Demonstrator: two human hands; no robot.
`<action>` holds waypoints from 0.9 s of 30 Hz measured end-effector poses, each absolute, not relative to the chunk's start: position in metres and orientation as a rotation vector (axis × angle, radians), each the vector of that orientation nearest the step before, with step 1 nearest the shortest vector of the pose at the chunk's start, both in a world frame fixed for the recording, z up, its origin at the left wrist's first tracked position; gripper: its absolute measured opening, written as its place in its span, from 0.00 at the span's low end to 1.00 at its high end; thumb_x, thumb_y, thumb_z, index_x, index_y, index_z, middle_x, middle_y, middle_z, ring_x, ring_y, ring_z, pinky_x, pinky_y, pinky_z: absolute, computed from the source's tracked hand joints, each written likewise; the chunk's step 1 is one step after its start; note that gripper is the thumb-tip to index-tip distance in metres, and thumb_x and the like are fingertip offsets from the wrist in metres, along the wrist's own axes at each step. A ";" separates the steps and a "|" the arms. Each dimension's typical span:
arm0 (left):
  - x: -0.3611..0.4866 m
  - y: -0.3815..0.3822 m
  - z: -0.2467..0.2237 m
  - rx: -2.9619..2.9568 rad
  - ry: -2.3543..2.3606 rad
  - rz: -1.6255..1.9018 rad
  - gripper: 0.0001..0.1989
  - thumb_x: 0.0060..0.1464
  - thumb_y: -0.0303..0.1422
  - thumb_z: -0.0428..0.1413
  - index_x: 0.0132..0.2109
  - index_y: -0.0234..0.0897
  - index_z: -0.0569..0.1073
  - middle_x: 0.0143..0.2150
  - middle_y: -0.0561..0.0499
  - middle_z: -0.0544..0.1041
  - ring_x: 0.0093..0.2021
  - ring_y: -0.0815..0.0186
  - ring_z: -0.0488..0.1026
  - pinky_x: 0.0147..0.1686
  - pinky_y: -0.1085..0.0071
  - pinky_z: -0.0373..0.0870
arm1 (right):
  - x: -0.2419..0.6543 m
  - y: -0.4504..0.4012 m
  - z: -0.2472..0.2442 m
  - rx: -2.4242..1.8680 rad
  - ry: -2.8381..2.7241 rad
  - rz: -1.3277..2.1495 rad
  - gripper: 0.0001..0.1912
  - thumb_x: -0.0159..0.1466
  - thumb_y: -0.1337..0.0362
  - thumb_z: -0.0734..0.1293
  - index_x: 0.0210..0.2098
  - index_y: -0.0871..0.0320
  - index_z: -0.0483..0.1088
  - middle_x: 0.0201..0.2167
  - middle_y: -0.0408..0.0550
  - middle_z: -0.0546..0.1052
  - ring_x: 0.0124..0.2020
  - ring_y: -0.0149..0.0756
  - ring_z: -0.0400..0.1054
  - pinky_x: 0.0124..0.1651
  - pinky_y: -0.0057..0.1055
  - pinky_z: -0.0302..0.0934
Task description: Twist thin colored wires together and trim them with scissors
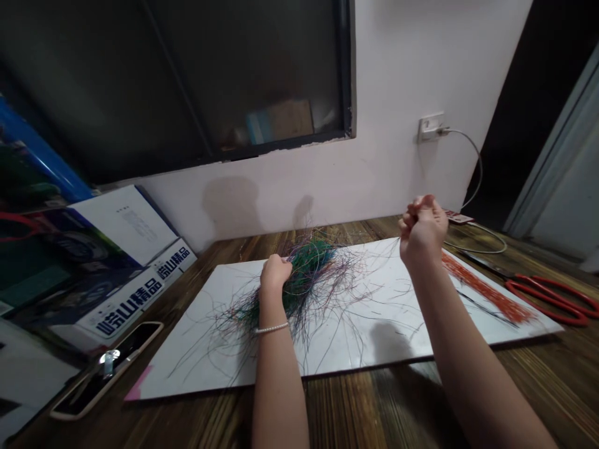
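A tangled heap of thin green, blue and purple wires point(311, 265) lies on a white board point(196, 318), loose ends fanning out to all sides. My left hand point(276, 272), a beaded bracelet at its wrist, is closed on the heap's left side; its fingertips are partly hidden. Raised above the board at the right, my right hand point(425, 231) is closed in a pinch. Fine wire strands run from the heap toward its fingers, though their ends inside the grip are hard to see. An orange-red wire bundle point(491, 290) lies on the board beyond my right forearm, with a few dark wires alongside.
Red-handled scissors point(556, 299) lie right of the board. A phone point(107, 368) and a white-and-blue box point(135, 280) are on the left of the wooden table point(355, 411). Behind stands a wall with a dark window and a socket point(431, 128), whose cable hangs down to the tabletop.
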State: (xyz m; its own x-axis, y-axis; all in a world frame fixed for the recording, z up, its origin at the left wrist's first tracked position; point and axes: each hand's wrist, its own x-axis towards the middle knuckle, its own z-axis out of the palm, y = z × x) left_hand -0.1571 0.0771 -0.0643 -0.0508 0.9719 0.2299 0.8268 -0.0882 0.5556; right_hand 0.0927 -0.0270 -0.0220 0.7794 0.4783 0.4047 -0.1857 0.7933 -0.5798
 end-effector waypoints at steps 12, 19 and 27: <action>-0.146 0.096 -0.098 2.052 1.857 0.801 0.16 0.59 0.36 0.53 0.53 0.35 0.68 0.53 0.43 0.69 0.49 0.58 0.69 0.47 0.56 0.69 | 0.104 -0.046 -0.010 -0.401 -0.614 0.472 0.19 0.63 0.53 0.62 0.23 0.56 0.54 0.19 0.35 0.56 0.14 0.20 0.47 0.16 0.22 0.38; -0.151 0.100 -0.102 2.037 1.783 0.748 0.15 0.59 0.35 0.53 0.52 0.35 0.69 0.52 0.44 0.69 0.49 0.59 0.69 0.48 0.56 0.68 | 0.096 -0.057 -0.001 -0.406 -0.659 0.467 0.18 0.62 0.55 0.64 0.23 0.56 0.54 0.16 0.33 0.53 0.12 0.19 0.43 0.14 0.23 0.30; -0.156 0.107 -0.103 2.095 1.634 0.766 0.14 0.59 0.35 0.53 0.50 0.33 0.69 0.50 0.44 0.71 0.46 0.61 0.71 0.44 0.58 0.71 | 0.094 -0.058 -0.001 -0.428 -0.673 0.426 0.16 0.61 0.57 0.65 0.22 0.56 0.58 0.13 0.32 0.47 0.13 0.22 0.34 0.15 0.24 0.27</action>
State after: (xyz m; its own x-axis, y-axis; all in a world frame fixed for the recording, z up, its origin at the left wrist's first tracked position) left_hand -0.1556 0.1071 -0.1032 0.1781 0.9659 0.1882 0.7622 -0.2563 0.5945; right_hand 0.0945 -0.0576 -0.0008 0.7038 0.5045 0.5002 -0.2357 0.8300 -0.5055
